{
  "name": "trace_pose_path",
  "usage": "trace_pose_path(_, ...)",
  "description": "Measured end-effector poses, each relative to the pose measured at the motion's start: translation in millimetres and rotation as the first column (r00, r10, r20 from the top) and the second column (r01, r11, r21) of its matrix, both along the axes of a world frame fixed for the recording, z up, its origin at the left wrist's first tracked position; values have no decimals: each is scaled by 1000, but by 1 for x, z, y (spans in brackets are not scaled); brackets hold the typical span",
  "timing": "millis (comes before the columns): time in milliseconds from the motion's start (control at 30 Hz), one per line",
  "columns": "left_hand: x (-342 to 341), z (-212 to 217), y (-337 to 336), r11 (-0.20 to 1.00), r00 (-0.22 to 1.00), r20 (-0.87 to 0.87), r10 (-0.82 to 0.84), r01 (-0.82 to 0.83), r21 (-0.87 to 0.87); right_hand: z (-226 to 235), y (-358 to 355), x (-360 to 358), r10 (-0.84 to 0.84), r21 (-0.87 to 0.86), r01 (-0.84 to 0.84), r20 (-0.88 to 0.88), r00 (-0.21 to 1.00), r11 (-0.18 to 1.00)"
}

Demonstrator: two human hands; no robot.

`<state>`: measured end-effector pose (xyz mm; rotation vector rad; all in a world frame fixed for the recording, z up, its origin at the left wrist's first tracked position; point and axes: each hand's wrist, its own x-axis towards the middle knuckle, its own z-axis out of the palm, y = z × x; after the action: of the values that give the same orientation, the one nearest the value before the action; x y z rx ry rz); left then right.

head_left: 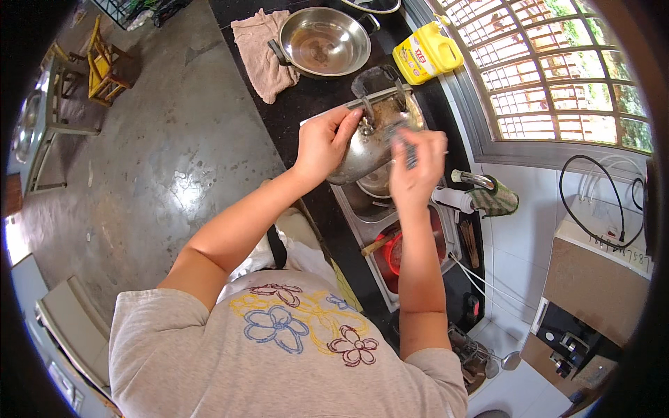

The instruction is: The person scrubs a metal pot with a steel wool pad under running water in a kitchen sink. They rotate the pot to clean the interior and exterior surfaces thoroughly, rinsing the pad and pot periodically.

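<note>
Over the sink (348, 212), my left hand (322, 143) is closed on a rounded, tilted metal pot or lid (362, 153); which of the two I cannot tell. My left thumb lies by its metal fitting, and a dark handle (376, 78) rises at its far side. Pinched in my right hand (417, 167) is a grey scrubber (410, 150), blurred and held close to the metal surface. Below the held piece, another round metal vessel (376, 182) shows partly in the basin.
A two-handled steel pan (325, 42) stands by a pinkish cloth (261, 52) on the black counter. A yellow jug (427, 52) is near the window. A red bowl (396, 254) sits in the nearer basin. The faucet (477, 179) and a green cloth (498, 200) are at the right.
</note>
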<state>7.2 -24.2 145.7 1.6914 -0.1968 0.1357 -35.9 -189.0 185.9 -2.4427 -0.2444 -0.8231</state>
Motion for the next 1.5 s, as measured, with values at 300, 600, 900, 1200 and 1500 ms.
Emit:
trace_pose_path(300, -5, -11, -2, 988, 985, -102, -139, 130, -85, 3, -12, 9, -175, -47, 175, 3, 985, 983)
trace_pose_path(600, -2, -18, 2, 975, 974, -110, -199, 185, -124, 6, -23, 5, -208, 69, 214, -77, 975, 974)
trace_pose_path(900, 12, -14, 33, 892, 922, -105, -372, 323, -316, 12, -71, 5, 13, 222, 61, -316, 949, 973)
trace_pose_path(1200, 39, -20, 53, 888, 946, -127, -300, 228, -399, 51, -70, 17, 135, 294, -15, -394, 909, 956)
trace_pose_path(1500, 47, 73, 45, 757, 725, 418, -548, 218, 615, 84, -36, 26, 220, 95, -199, -465, 858, 975)
